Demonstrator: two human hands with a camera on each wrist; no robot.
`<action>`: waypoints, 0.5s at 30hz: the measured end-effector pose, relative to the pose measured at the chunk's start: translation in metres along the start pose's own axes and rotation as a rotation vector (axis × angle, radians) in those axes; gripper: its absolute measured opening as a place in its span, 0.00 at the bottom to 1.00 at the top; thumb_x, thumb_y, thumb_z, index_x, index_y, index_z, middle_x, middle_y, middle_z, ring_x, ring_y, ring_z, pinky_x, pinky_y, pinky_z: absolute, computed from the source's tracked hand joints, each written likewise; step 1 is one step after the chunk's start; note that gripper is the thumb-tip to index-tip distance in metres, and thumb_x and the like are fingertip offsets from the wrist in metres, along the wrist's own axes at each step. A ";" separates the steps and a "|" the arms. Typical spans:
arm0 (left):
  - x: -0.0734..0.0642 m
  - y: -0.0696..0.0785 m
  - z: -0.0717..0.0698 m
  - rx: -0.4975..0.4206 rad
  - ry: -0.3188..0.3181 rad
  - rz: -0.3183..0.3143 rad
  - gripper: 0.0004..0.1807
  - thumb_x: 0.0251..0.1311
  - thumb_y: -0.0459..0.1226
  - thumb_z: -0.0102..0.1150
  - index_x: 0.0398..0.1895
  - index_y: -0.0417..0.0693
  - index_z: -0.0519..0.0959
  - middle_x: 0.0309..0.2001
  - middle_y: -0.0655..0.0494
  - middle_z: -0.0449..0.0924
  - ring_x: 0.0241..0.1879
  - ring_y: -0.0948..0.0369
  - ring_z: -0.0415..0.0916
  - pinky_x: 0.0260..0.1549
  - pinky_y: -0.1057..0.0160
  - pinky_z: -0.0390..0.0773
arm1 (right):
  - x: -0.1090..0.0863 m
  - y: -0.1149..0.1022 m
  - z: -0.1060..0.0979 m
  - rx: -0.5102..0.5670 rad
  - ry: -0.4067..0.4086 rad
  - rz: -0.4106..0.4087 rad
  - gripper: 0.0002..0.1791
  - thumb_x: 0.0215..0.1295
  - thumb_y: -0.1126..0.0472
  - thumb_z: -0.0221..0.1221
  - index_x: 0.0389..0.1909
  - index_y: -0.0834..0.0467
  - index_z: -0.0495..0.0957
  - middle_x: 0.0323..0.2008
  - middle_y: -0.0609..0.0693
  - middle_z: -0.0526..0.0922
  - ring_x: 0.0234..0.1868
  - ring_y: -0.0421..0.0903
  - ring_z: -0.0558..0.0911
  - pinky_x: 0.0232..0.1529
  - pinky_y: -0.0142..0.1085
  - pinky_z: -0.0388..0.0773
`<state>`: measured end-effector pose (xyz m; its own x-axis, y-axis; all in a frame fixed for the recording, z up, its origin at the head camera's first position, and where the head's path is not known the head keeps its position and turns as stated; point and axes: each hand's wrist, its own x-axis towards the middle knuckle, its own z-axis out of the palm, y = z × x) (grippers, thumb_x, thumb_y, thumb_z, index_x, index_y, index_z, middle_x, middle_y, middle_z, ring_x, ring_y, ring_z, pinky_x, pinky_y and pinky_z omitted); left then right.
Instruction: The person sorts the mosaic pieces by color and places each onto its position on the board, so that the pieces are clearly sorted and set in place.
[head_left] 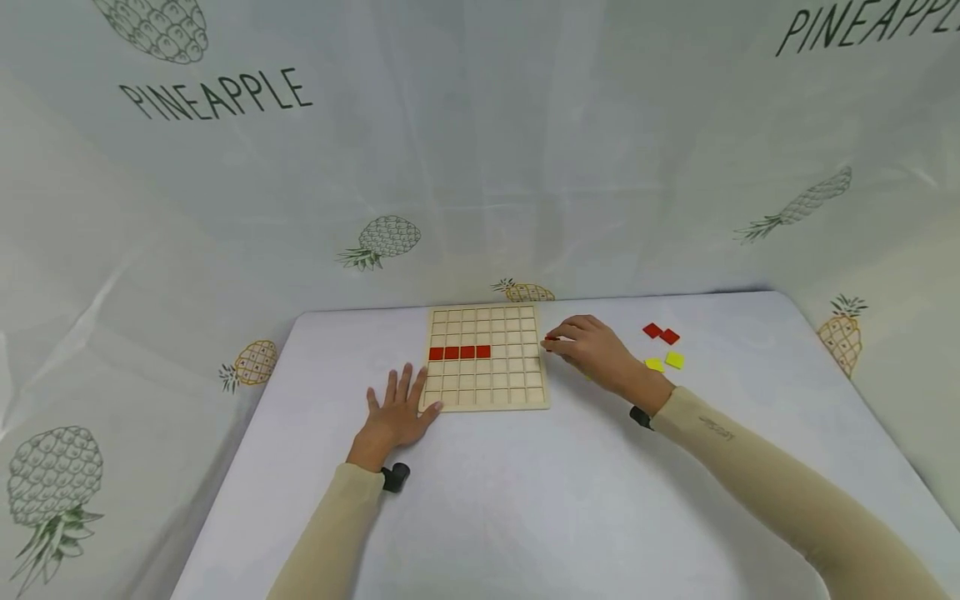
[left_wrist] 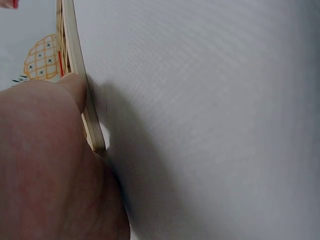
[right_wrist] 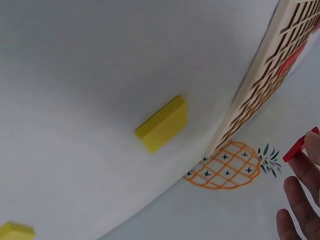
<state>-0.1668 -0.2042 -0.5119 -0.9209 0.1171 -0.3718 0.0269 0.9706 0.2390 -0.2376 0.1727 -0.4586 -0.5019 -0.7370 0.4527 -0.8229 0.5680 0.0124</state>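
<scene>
A wooden grid board (head_left: 517,381) lies on the table, with a row of red square tiles (head_left: 460,352) starting at its left edge. My left hand (head_left: 396,419) rests with fingers spread at the board's front left corner; in the left wrist view its thumb (left_wrist: 75,90) lies against the board's side. Just off the board's right edge, my right hand (head_left: 597,354) pinches another red tile (right_wrist: 296,149) between thumb and fingertips, raised above the table. A yellow tile (right_wrist: 164,125) lies beneath that hand, mostly hidden by it in the head view.
Right of my right hand lie two loose red tiles (head_left: 661,333) and two yellow tiles (head_left: 674,360) on the white table (head_left: 525,500). A pineapple-print curtain (head_left: 480,167) hangs behind the table and around its sides.
</scene>
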 end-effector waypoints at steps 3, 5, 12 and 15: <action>-0.001 0.000 0.000 -0.004 0.011 0.005 0.46 0.80 0.61 0.38 0.88 0.50 0.36 0.86 0.43 0.25 0.84 0.40 0.22 0.74 0.25 0.27 | 0.007 -0.004 0.004 0.048 0.012 0.029 0.20 0.54 0.72 0.78 0.49 0.58 0.91 0.46 0.52 0.91 0.51 0.56 0.85 0.57 0.51 0.82; -0.001 0.001 0.000 0.002 0.010 0.002 0.46 0.80 0.62 0.37 0.88 0.51 0.35 0.86 0.43 0.24 0.84 0.40 0.22 0.74 0.25 0.27 | 0.011 -0.006 0.006 0.075 0.016 0.044 0.19 0.55 0.71 0.77 0.49 0.58 0.91 0.46 0.52 0.91 0.50 0.55 0.85 0.56 0.51 0.81; -0.002 0.001 0.001 0.003 0.017 0.006 0.45 0.81 0.61 0.36 0.88 0.50 0.35 0.86 0.43 0.24 0.84 0.40 0.22 0.74 0.25 0.27 | 0.025 -0.013 0.013 0.127 0.002 0.060 0.17 0.58 0.70 0.76 0.49 0.58 0.91 0.47 0.52 0.91 0.52 0.54 0.85 0.59 0.50 0.81; -0.002 0.002 0.000 0.004 0.014 0.003 0.45 0.81 0.61 0.37 0.88 0.50 0.35 0.86 0.43 0.24 0.84 0.40 0.22 0.74 0.25 0.27 | 0.029 -0.016 0.016 0.134 -0.006 0.058 0.16 0.59 0.69 0.75 0.49 0.58 0.91 0.48 0.52 0.91 0.53 0.54 0.85 0.59 0.50 0.80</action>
<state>-0.1652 -0.2028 -0.5111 -0.9263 0.1171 -0.3580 0.0314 0.9712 0.2362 -0.2435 0.1364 -0.4604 -0.5508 -0.7071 0.4435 -0.8205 0.5560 -0.1325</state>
